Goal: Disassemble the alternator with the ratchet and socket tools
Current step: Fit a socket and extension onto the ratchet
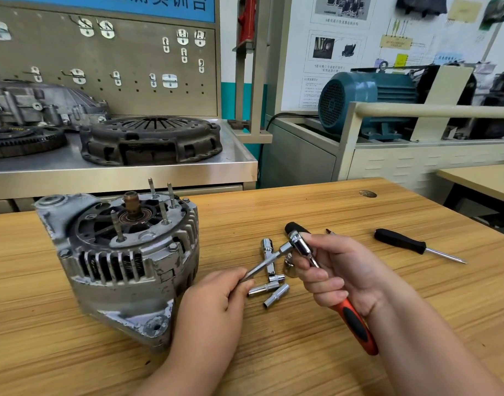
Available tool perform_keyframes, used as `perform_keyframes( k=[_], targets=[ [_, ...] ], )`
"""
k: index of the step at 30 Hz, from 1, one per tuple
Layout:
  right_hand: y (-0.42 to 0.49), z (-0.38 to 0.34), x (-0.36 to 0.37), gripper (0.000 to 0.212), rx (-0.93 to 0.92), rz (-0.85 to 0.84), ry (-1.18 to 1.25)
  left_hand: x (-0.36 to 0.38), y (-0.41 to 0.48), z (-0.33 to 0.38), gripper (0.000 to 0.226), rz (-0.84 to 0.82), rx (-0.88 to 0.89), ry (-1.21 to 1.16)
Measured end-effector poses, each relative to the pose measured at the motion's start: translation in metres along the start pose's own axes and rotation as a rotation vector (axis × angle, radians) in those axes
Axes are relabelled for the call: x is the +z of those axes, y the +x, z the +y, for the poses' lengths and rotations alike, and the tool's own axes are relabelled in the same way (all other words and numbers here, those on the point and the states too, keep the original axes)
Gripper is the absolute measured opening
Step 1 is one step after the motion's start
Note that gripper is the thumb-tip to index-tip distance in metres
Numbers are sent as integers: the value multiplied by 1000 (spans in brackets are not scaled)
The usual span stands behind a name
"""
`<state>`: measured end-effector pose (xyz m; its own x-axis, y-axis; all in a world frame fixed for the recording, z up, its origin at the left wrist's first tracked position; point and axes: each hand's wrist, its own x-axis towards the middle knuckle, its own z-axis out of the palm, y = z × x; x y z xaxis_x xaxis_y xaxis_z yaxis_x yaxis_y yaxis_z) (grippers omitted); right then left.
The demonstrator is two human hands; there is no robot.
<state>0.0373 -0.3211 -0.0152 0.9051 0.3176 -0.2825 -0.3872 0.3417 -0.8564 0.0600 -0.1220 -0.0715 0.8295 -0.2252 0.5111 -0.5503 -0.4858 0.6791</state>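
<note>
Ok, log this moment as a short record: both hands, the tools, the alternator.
right hand: grips the ratchet by its orange and black handle
left hand: pinches the extension bar, whose far end meets the ratchet head
alternator: on the wooden table, left of both hands, studs pointing up, no tool on it
sockets: loose on the table between the hands
screwdriver: black handle, lying on the table to the right
</note>
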Motion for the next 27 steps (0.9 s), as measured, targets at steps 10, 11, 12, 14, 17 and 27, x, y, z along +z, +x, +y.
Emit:
perform_keyframes(
  k=[10, 11, 12, 14, 17, 27],
  targets=[
    [-1, 1, -2, 37, -25, 3, -6, 3, 0, 1, 9, 19, 18, 6],
    [-1, 2, -1, 39, -54, 12, -27, 3, 0, 2, 12, 26, 4, -29],
    [-2, 2, 1, 41, -92, 17, -44, 3, 0, 4, 19, 33, -18, -71],
    [-4, 0, 3, 44, -183, 14, -32, 0, 1, 8, 39, 20, -92, -151],
    [-8, -6, 3, 52, -308, 44, 144, 2, 2, 6, 56, -35, -196, -144],
    [-6, -6, 0, 44, -464, 405, 450, 15, 0, 5, 49, -372, -100, 338]
  ],
)
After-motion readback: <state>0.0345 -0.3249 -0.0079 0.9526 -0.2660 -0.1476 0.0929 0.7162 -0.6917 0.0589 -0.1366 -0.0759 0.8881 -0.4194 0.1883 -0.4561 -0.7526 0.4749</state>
